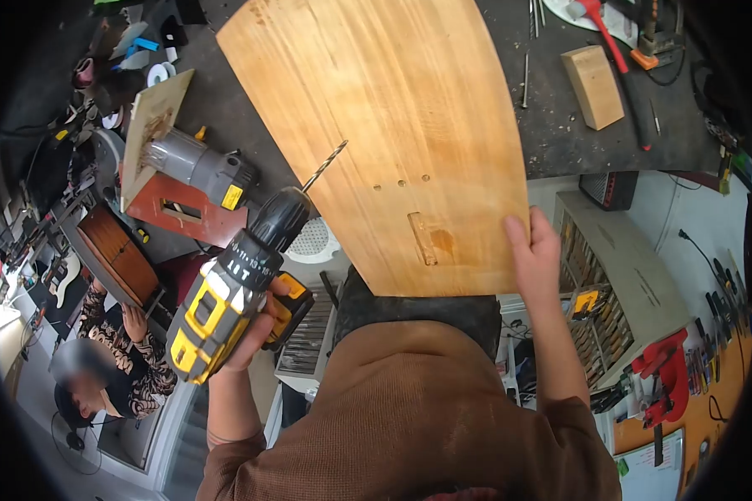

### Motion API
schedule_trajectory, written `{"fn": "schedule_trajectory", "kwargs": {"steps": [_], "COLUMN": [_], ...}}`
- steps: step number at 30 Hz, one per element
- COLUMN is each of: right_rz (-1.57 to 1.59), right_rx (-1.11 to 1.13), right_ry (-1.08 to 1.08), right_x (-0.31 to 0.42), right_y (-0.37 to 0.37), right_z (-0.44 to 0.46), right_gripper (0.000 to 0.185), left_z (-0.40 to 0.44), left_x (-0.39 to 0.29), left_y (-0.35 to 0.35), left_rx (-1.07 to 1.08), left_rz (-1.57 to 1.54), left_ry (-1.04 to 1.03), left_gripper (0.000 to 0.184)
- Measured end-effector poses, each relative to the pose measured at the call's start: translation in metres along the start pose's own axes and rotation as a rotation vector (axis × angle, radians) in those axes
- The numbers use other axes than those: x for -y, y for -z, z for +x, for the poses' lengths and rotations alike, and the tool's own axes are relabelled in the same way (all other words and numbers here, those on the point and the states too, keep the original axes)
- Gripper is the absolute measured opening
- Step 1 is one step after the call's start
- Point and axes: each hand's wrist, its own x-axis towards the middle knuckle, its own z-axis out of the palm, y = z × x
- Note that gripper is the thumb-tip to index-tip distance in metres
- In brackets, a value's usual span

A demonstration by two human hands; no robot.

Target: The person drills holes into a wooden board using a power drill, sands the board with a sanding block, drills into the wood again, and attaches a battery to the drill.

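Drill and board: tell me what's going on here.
The person's left hand holds a drill with a long bit fitted, while the right hand grips the near right edge of a board. The board has three small holes in a row and, nearer the person, a slot. The bit's tip shows in front of the board, away from those holes; whether it touches the wood, I cannot tell.
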Motion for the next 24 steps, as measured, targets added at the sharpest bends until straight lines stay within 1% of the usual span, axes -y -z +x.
{"fn": "schedule_trajectory", "kwargs": {"steps": [4,5,7,8,10,11,13,14,17,19,20,22,23,24], "right_rz": [-0.079,-0.098,-0.136,-0.157,-0.182,-0.192,-0.21,-0.218,-0.203,-0.274,-0.312,-0.324,-0.33,-0.386], "right_rx": [0.031,0.034,0.005,-0.01,0.003,0.009,0.055,0.081,0.059,0.051,0.047,-0.051,-0.097,-0.137], "right_ry": [0.001,0.006,0.055,0.078,0.079,0.08,0.048,0.032,0.025,0.017,0.01,0.017,0.024,0.129], "right_x": [0.016,0.017,0.004,-0.004,-0.015,-0.02,-0.037,-0.041,-0.04,-0.036,-0.032,-0.002,0.011,0.014], "right_y": [0.009,0.01,0.008,0.006,0.001,-0.002,-0.006,-0.009,-0.015,-0.014,-0.012,-0.02,-0.022,-0.02], "right_z": [-0.01,-0.009,-0.003,0.001,0.01,0.015,0.02,0.021,0.019,0.021,0.018,0.011,0.008,0.008], "right_gripper": [0.033,0.033,0.035,0.037,0.04,0.042,0.044,0.045,0.049,0.046,0.045,0.037,0.036,0.035], "left_z": [-0.003,-0.001,-0.008,-0.01,-0.014,-0.014,0.005,0.012,0.018,0.016,0.013,0.015,0.015,0.015], "left_x": [-0.003,-0.003,0.008,0.01,0.009,0.005,-0.018,-0.03,-0.067,-0.063,-0.062,-0.062,-0.056,-0.043], "left_y": [-0.002,-0.005,0.007,0.009,0.005,-0.001,-0.024,-0.036,-0.069,-0.073,-0.075,-0.079,-0.078,-0.074], "left_rx": [0.043,0.051,0.102,0.083,0.021,0.025,0.156,0.18,0.198,0.177,0.168,0.14,0.109,0.073], "left_rz": [0.001,0.027,0.413,0.439,0.293,0.285,0.505,0.546,0.452,0.427,0.444,0.475,0.476,0.476], "left_ry": [0.057,0.005,-0.177,-0.162,0.082,0.124,-0.159,-0.231,-0.104,-0.051,-0.054,-0.079,-0.149,-0.258], "left_gripper": [0.069,0.064,0.055,0.057,0.062,0.065,0.061,0.06,0.059,0.063,0.064,0.067,0.07,0.071]}}
